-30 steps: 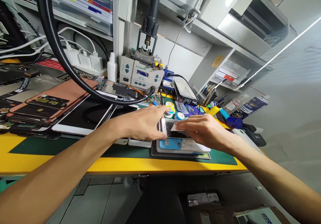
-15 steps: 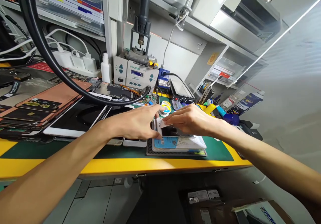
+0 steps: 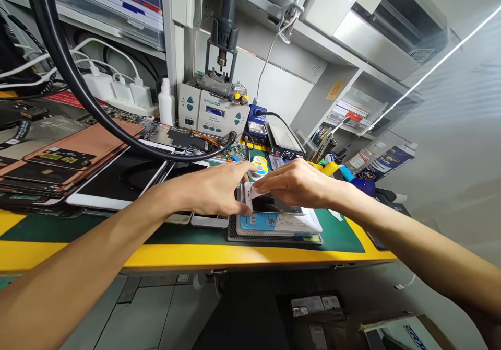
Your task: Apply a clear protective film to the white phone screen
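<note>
A phone with a black screen and a white end [image 3: 276, 204] lies on a blue and white flat package [image 3: 260, 222]. My left hand [image 3: 213, 189] grips its white left end, thumb at the near edge and fingers at the far edge. Bent over the screen from the right is my right hand [image 3: 299, 183], its fingers pressed together on a small white piece [image 3: 257, 190] that rests against the phone near the white end. I cannot make out whether that piece is cloth, paper or card. Beneath the package sits a dark perforated pad [image 3: 274, 238].
Phone and tablet parts, including a white-framed tablet [image 3: 117, 180], cover the left side. A thick black hose [image 3: 88, 107] arches over them from the grey soldering station [image 3: 213, 111]. Behind my hands are solder spools [image 3: 259, 167]. A blue bottle [image 3: 362, 184] stands right.
The view has shifted slightly. Both hands keep nearly the same place on the phone, with no clear change in grip.
</note>
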Demonstrator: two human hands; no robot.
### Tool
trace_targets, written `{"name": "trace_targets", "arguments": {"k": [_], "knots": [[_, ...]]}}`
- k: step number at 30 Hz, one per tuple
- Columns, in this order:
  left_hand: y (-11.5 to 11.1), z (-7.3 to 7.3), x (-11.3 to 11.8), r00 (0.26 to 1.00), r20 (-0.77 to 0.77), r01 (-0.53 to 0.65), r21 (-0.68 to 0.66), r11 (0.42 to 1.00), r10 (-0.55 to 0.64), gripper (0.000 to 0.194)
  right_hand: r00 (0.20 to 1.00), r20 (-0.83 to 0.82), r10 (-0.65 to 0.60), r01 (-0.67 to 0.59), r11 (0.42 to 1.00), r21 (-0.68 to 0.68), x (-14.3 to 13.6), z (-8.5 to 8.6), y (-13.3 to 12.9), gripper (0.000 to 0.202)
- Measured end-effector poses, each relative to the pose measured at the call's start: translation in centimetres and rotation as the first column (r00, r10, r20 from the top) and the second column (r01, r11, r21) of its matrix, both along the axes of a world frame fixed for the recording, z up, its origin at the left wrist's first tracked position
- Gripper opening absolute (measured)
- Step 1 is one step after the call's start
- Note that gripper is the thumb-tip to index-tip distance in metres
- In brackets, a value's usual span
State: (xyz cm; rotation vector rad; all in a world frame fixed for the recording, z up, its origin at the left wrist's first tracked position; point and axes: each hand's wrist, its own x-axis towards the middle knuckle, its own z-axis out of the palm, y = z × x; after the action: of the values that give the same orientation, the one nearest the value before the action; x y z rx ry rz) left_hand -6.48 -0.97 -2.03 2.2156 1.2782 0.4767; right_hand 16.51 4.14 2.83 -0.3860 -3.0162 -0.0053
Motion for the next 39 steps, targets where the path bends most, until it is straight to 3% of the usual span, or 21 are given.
{"name": "trace_targets", "arguments": {"k": [3,5,6,8,10,11,13,16,18,27,39], "knots": [[0.0,0.0,0.1,1.000,0.022,-0.003,-0.001,1.000,0.003,0.078,0.998,-0.052,-0.035,0.026,0.987,-0.158,-0.1,-0.1,-0.2,0.025],[0.0,0.0,0.1,1.000,0.016,-0.016,-0.004,1.000,0.016,0.079,0.969,-0.107,-0.221,0.176,0.929,-0.324,0.0,0.0,-0.8,0.020],[0.0,0.0,0.2,1.000,0.010,-0.017,-0.004,1.000,0.017,0.080,0.932,-0.099,-0.348,0.275,0.859,-0.431,0.0,0.2,-1.1,0.021],[0.0,0.0,0.2,1.000,0.002,-0.011,0.007,1.000,0.011,0.078,0.812,0.004,-0.584,0.454,0.626,-0.634,0.0,0.4,-1.7,0.030],[0.0,0.0,0.2,1.000,0.005,-0.007,0.022,1.000,0.007,0.080,0.691,0.140,-0.709,0.537,0.374,-0.756,-0.2,0.4,-2.1,0.034],[0.0,0.0,0.2,1.000,0.006,-0.010,0.026,1.000,0.009,0.081,0.649,0.191,-0.737,0.548,0.279,-0.788,-0.4,0.2,-2.2,0.034],[0.0,0.0,0.1,1.000,-0.001,-0.014,0.026,1.000,0.014,0.085,0.600,0.259,-0.757,0.542,0.146,-0.828,-0.6,-0.3,-2.2,0.033],[0.0,-0.1,0.1,1.000,-0.016,-0.011,0.039,0.999,0.012,0.085,0.585,0.313,-0.748,0.511,0.041,-0.858,-1.0,-1.2,-2.2,0.028],[-0.1,-0.1,0.1,1.000,-0.013,-0.005,0.046,0.999,0.005,0.084,0.576,0.318,-0.753,0.501,0.018,-0.865,-1.4,-1.6,-2.4,0.025],[0.0,-0.1,0.1,1.000,0.007,0.004,0.032,0.999,-0.004,0.079,0.565,0.287,-0.773,0.527,0.071,-0.847,-3.3,-1.5,-3.1,0.029],[-0.1,-0.3,0.1,1.000,-0.021,0.000,0.083,0.997,0.001,0.083,0.535,0.295,-0.792,0.543,0.055,-0.838,-0.7,-1.9,-2.1,0.027]]}}
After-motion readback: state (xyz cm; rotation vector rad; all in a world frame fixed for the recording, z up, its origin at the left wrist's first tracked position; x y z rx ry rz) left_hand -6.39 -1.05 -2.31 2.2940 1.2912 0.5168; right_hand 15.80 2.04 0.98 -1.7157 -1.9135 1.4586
